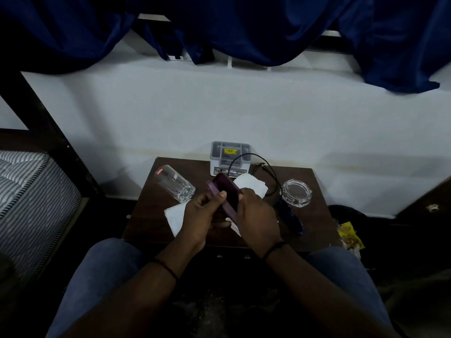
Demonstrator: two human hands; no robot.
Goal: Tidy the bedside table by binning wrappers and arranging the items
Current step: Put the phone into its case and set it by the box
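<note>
Purple phone [228, 195] — gripped (tilted) | left hand [199, 215] | right hand [256, 215]

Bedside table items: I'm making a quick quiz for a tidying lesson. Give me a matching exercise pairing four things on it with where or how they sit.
Things:
1. drinking glass
2. phone
3. glass ashtray
4. grey organiser box

Places or states:
A. at the back edge of the table, by the wall
B. lying on its side, on the table's left part
C. gripped by both hands above the table
D. sitting on the table's right part

Pairs: 1-B, 2-C, 3-D, 4-A
</note>
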